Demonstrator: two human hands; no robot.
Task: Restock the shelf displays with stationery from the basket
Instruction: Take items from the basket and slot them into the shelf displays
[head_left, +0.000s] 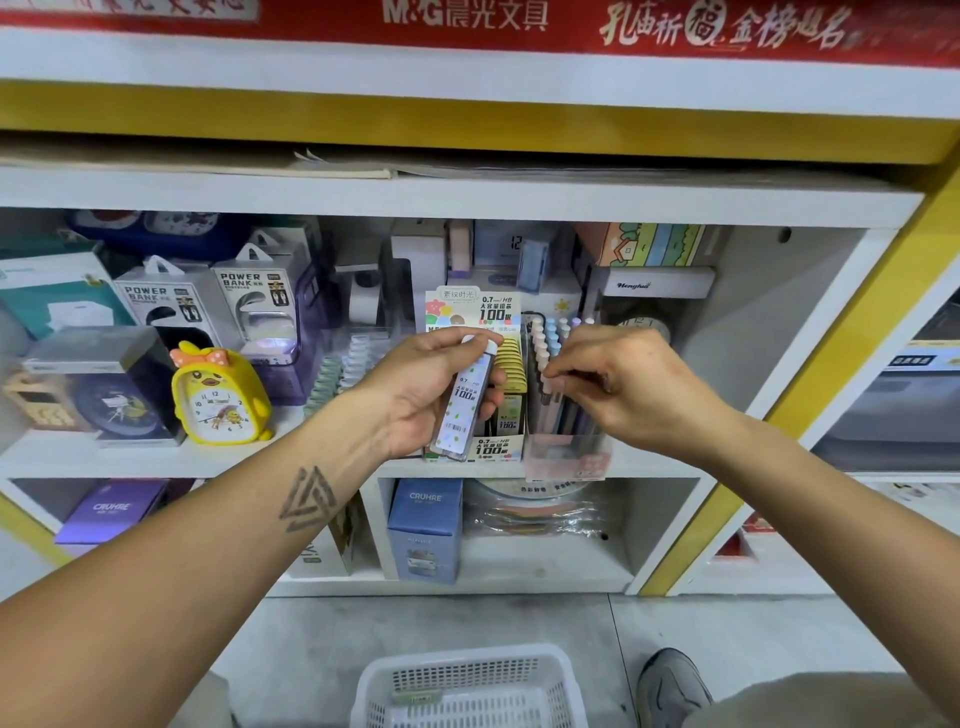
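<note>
My left hand (431, 384) grips a clear pencil-lead tube (464, 402) with a white cap, upright in front of the lead display box (491, 449) on the middle shelf. That box holds a row of yellow-capped tubes (508, 364). My right hand (618, 379) pinches the top of a pastel pen (551, 387) standing in the clear pen holder (563, 457) just right of the lead box. A white mesh basket (470, 688) sits on the floor below, with one small item visible inside.
A yellow duck alarm clock (221, 397) and power bank boxes (208, 306) stand to the left on the same shelf. Blue and purple boxes (426, 527) fill the lower shelf. A shoe (672, 686) rests on the floor right of the basket.
</note>
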